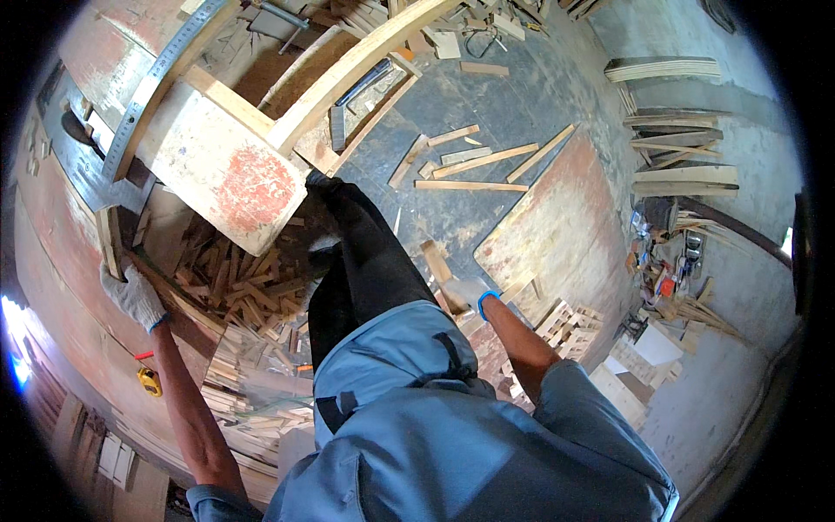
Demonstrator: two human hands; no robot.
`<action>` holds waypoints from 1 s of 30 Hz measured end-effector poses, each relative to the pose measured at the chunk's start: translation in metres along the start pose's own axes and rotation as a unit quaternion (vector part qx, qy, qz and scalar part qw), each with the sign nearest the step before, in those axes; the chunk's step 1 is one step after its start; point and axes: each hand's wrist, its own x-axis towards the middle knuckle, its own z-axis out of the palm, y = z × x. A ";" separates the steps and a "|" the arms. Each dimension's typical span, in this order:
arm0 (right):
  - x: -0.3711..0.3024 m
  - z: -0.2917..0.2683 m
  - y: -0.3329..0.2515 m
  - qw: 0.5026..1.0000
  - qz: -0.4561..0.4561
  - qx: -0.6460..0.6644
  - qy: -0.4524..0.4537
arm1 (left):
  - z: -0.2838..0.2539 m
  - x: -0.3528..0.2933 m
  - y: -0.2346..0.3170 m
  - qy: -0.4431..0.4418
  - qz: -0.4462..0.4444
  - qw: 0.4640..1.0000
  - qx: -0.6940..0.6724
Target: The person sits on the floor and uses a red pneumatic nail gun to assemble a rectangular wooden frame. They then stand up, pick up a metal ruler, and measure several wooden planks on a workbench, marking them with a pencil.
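My left hand, in a whitish knit glove, is closed round the lower end of a short wooden block at the edge of the worktable. Over on the right, my gloved right hand, with a blue cuff at the wrist, is closed on a short piece of wood; glare blurs its fingers. A worn board with red paint lies between the hands, ahead of my legs. Along its far left side runs a metal ruler fixed to a wooden strip.
Offcuts are heaped below the board. Loose wooden strips lie on the dark floor, beside a reddish plywood sheet. A yellow tape measure sits near my left forearm. Stacked planks stand along the right wall.
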 end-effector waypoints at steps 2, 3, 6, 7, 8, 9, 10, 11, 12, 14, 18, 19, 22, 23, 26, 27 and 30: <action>0.013 -0.009 0.010 0.955 -0.213 -0.204 -0.045 | -0.002 0.001 -0.006 0.007 0.007 1.000 0.025; 0.023 -0.016 0.009 0.928 -0.235 -0.287 -0.045 | 0.000 0.002 -0.009 0.010 0.012 1.000 0.019; 0.031 -0.041 0.012 0.992 -0.123 -0.023 0.010 | 0.001 0.001 -0.013 0.017 0.013 1.000 0.012; 0.030 -0.052 0.016 0.986 -0.047 0.153 0.039 | -0.002 -0.001 -0.007 0.013 0.004 1.000 0.012; 0.029 -0.062 0.017 0.943 0.030 0.325 0.064 | -0.004 -0.001 -0.003 0.008 -0.003 1.000 0.013; 0.029 -0.073 0.016 0.934 0.033 0.346 0.085 | -0.006 -0.001 -0.003 0.008 -0.006 1.000 0.006; 0.028 -0.087 0.009 0.924 0.035 0.365 0.105 | -0.008 -0.002 -0.005 0.009 -0.009 1.000 -0.001; 0.026 -0.098 0.006 0.913 0.040 0.386 0.126 | -0.007 -0.002 -0.002 0.007 -0.011 1.000 -0.011; 0.028 -0.106 0.006 0.913 0.044 0.392 0.108 | -0.007 -0.003 0.000 0.006 -0.013 1.000 -0.008; 0.032 -0.122 0.003 0.911 0.049 0.402 0.075 | -0.007 -0.006 0.012 0.007 -0.020 1.000 -0.004; 0.020 -0.102 -0.050 0.953 0.002 0.302 0.004 | -0.009 -0.002 0.001 0.016 -0.023 1.000 -0.007; 0.026 -0.097 -0.054 0.971 -0.044 0.234 -0.004 | -0.004 -0.002 -0.001 0.021 -0.015 1.000 0.002; 0.046 -0.084 -0.075 0.979 -0.202 -0.018 0.001 | 0.003 0.005 -0.001 0.002 -0.025 0.999 -0.021; 0.040 -0.087 -0.098 0.952 -0.273 -0.134 0.020 | -0.007 0.002 0.010 -0.017 -0.049 0.998 -0.022; 0.007 -0.099 -0.142 0.923 -0.352 -0.155 0.026 | -0.042 -0.014 0.077 -0.104 -0.154 0.979 -0.081; -0.046 -0.112 -0.178 0.933 -0.347 -0.091 0.014 | -0.052 -0.035 0.085 -0.118 -0.157 0.976 -0.096; -0.071 -0.134 -0.217 0.955 -0.295 -0.023 0.013 | -0.080 -0.077 0.134 -0.237 -0.213 0.944 -0.088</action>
